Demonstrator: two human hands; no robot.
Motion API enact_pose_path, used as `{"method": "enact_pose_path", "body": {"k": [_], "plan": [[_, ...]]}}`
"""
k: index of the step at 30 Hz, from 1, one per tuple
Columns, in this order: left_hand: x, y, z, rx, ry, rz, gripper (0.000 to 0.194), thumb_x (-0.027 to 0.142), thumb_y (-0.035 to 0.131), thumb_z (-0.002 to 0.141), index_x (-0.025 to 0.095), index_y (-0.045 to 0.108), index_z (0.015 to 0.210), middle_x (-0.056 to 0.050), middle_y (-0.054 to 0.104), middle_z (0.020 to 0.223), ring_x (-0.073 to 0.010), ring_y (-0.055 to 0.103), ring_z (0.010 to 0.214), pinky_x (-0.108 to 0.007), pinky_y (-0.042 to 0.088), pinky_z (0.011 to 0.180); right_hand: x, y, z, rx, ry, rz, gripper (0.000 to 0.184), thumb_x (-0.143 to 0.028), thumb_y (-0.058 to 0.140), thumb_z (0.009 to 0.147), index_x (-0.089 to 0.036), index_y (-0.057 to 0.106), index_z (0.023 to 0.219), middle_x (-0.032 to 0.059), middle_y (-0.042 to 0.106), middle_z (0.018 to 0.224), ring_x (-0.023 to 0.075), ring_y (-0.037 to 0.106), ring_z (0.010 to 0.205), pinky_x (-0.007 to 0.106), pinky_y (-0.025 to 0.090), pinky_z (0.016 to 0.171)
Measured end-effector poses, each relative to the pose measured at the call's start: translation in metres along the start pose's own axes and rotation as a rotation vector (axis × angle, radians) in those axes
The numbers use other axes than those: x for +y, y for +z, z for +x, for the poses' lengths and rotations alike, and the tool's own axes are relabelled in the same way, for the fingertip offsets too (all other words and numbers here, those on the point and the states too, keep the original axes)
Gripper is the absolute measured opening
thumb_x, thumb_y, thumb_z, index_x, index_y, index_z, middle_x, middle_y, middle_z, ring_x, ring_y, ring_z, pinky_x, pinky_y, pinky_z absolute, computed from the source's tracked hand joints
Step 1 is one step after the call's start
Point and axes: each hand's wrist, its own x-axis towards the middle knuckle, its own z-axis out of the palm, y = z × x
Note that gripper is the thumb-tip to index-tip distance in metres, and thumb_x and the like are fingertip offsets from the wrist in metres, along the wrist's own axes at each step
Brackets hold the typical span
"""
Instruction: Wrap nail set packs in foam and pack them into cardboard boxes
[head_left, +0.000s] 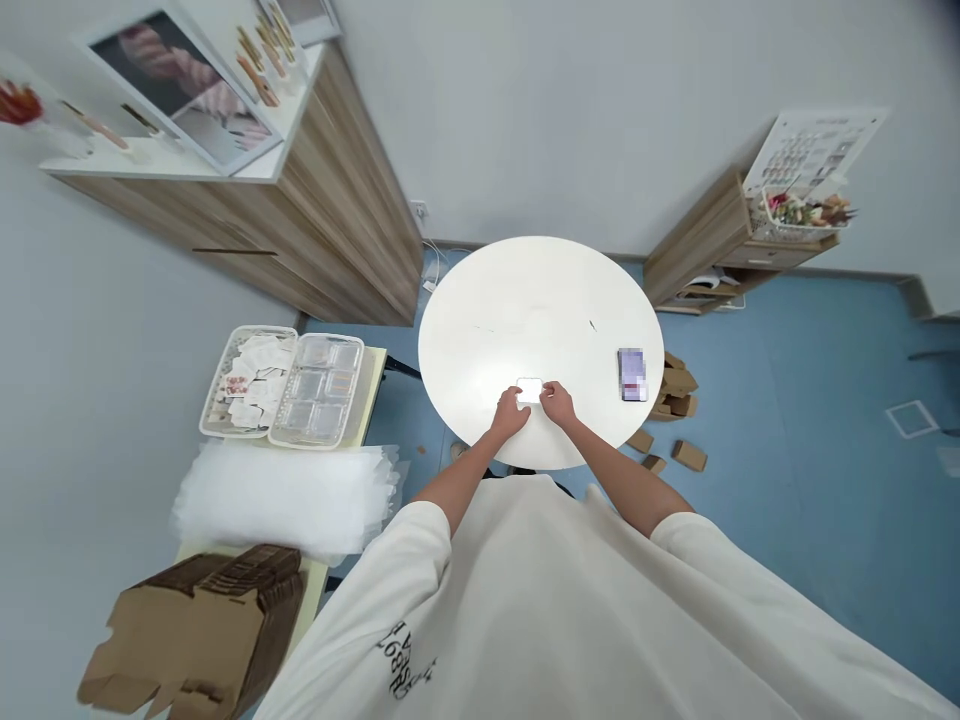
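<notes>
Floor [795, 420]: blue, running beneath all the furniture.
Wood-grain cabinet [337, 200]: at the left, with framed pictures and slim items on its white top.
Round white surface [525, 290]: directly in front of the person.
Low wooden unit [697, 240]: beyond the round surface at the right, with a white basket of flowers [806, 212] on top.
Flattened cardboard [180, 640]: stacked at the near end of the pale yellow side surface [313, 590].
Translucent white sheets [285, 497]: a pile just beyond the cardboard.
Open plastic case [316, 390]: beyond the sheets, one half heaped with white pieces, the other divided into compartments.
Small brown boxes [679, 385]: on the floor, right of the round surface.
Hands: left hand [512, 411] and right hand [557, 402] grip a small white piece [529, 391] from its two ends, fingers bent.
Purple item [632, 375]: blurred out, lying near the round surface's right edge.
White piece: between the hands, over the near half of the round surface; its details are too bright to read.
Dark sliver [592, 325]: on the round surface, farther out.
</notes>
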Motion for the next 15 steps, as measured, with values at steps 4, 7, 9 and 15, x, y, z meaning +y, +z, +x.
{"method": "enact_pose_path", "body": {"k": [4, 7, 9, 15], "plan": [[-0.01, 0.019, 0.003, -0.064, -0.044, 0.038, 0.048, 0.018, 0.065, 0.08, 0.019, 0.051, 0.126, -0.016, 0.053, 0.134, -0.0292, 0.053, 0.124, -0.041, 0.043, 0.103, 0.027, 0.006, 0.004, -0.053, 0.042, 0.007, 0.035, -0.021, 0.051, 0.087, -0.019, 0.062, 0.12, 0.0081, 0.07, 0.117, 0.0224, 0.064, 0.109, 0.034, 0.049, 0.097], [-0.016, 0.024, 0.005, -0.098, -0.092, 0.022, 0.047, 0.016, 0.066, 0.08, 0.02, 0.053, 0.125, -0.014, 0.054, 0.136, -0.0284, 0.053, 0.126, -0.04, 0.043, 0.104, 0.039, 0.008, 0.005, -0.094, 0.075, 0.023, 0.039, -0.021, 0.052, 0.085, -0.019, 0.062, 0.122, 0.0102, 0.067, 0.121, 0.0234, 0.064, 0.109, 0.035, 0.05, 0.096], [-0.017, 0.025, 0.006, -0.09, -0.129, 0.005, 0.046, 0.013, 0.065, 0.079, 0.021, 0.053, 0.123, -0.013, 0.055, 0.136, -0.0275, 0.053, 0.126, -0.039, 0.042, 0.105, 0.045, 0.007, 0.005, -0.099, 0.084, 0.039, 0.04, -0.021, 0.053, 0.084, -0.019, 0.061, 0.124, 0.0102, 0.067, 0.12, 0.0233, 0.064, 0.108, 0.036, 0.05, 0.096], [-0.013, 0.022, 0.008, -0.078, -0.22, -0.075, 0.042, 0.012, 0.064, 0.081, 0.021, 0.052, 0.12, -0.012, 0.058, 0.135, -0.0261, 0.056, 0.124, -0.038, 0.045, 0.101, 0.049, 0.003, -0.006, -0.088, 0.092, 0.102, 0.033, -0.021, 0.053, 0.084, -0.024, 0.059, 0.117, 0.0058, 0.068, 0.113, 0.0206, 0.065, 0.1, 0.035, 0.052, 0.092]]}}
